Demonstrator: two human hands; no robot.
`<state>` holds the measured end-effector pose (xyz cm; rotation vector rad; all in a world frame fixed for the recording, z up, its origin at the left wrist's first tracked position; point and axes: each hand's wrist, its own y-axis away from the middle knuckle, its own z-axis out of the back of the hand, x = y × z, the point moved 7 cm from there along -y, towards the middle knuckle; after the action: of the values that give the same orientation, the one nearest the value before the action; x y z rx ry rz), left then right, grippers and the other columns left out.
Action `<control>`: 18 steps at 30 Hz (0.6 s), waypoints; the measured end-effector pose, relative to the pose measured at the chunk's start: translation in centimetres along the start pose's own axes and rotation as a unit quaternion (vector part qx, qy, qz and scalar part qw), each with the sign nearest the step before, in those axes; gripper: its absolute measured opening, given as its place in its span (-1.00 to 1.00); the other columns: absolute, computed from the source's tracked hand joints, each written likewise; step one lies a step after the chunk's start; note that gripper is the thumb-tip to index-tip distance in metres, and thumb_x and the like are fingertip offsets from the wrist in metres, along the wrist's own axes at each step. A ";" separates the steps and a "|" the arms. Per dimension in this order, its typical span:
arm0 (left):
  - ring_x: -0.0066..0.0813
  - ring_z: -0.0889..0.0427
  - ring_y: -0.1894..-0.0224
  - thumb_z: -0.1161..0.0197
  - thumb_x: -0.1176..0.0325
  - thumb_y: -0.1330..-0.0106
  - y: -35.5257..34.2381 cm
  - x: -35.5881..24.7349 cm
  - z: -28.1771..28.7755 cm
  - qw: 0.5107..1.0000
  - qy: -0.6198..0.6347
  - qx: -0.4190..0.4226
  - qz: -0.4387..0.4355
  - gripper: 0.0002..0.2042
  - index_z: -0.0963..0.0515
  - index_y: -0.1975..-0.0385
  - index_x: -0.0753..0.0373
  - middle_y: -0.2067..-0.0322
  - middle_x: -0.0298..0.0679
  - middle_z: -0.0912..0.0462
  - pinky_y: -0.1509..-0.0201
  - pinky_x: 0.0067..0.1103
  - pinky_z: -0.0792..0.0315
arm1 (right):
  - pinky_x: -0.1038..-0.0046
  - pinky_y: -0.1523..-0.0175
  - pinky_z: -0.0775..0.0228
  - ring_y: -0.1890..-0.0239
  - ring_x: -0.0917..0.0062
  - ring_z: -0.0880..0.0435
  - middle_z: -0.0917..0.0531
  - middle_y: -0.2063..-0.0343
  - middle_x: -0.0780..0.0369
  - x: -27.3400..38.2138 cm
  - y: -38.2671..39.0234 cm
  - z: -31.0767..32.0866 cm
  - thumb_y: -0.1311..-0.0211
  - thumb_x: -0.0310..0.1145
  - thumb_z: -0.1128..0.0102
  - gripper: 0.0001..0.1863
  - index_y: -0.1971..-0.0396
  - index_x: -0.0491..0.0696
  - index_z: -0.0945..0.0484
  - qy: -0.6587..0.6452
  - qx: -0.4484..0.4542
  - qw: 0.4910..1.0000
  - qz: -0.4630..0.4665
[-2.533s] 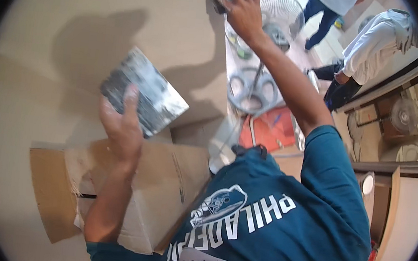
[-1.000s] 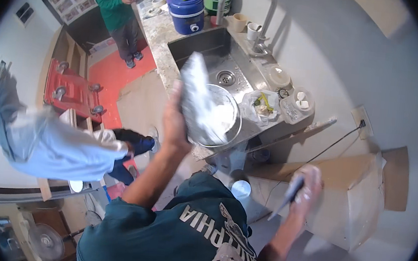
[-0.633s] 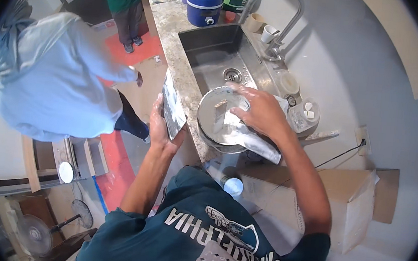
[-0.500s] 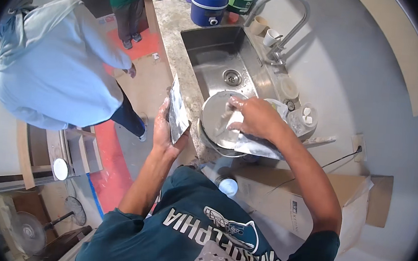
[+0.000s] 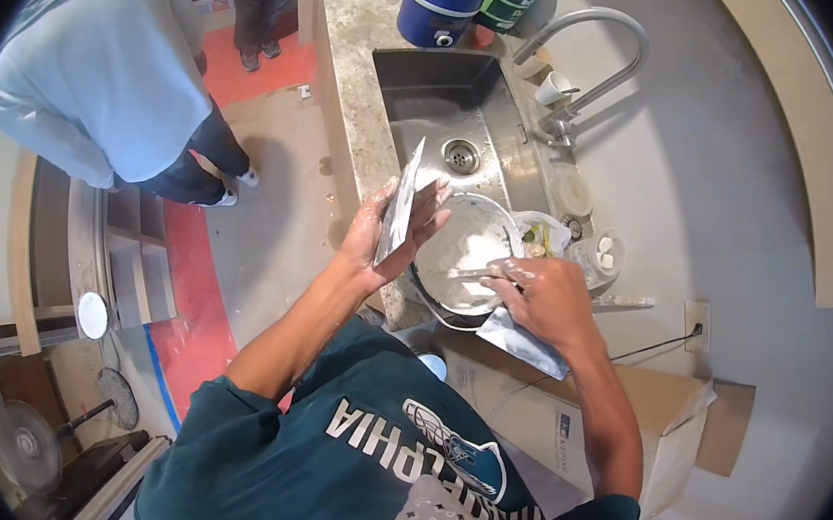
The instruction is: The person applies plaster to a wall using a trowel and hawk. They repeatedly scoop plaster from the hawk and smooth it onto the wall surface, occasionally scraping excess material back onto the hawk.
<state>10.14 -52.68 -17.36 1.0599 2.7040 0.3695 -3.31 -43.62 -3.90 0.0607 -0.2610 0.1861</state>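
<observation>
My left hand (image 5: 371, 236), smeared white, grips a thin flat plate (image 5: 402, 203) held on edge, its face coated with white paste. Just right of it, a round bucket (image 5: 423, 283) at the counter's end holds white material. Over the bucket's near right side, my right hand (image 5: 548, 298) is closed on a thin putty knife (image 5: 465, 274), seen nearly edge-on, its blade reaching across the opening. Below that hand is a grey-white flat sheet (image 5: 526, 344); whether the hand touches it I cannot tell.
Beyond the bucket is a steel sink (image 5: 429, 126) with a curved faucet (image 5: 624, 29). A blue cooler (image 5: 439, 7) stands on the counter (image 5: 350, 63). Cardboard boxes (image 5: 511, 420) lie at right below. Two people, one in a pale top (image 5: 104, 70), stand at left.
The plate in my left hand has turned more edge-on and come closer to the bucket. My right hand has drawn back toward the bucket's near right rim. The person in pale has shifted.
</observation>
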 end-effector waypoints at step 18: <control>-0.08 -0.36 -0.31 0.10 0.23 -0.53 -0.4 0.1 0.5 1.000 -0.006 -0.014 0.007 -0.72 -0.42 0.06 0.32 -0.22 0.11 -0.38 -0.42 -0.34 -0.31 | 0.17 0.24 -0.47 0.45 0.05 -0.63 -0.65 0.51 -0.04 -4.4 -2.5 -0.9 -0.23 -0.18 -0.22 -0.70 0.32 -0.13 -0.71 -0.012 0.022 0.995 -0.098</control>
<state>9.94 -52.78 -17.98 1.0697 2.6747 0.4008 -6.80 -46.76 -6.02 0.1323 -0.2738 -0.0034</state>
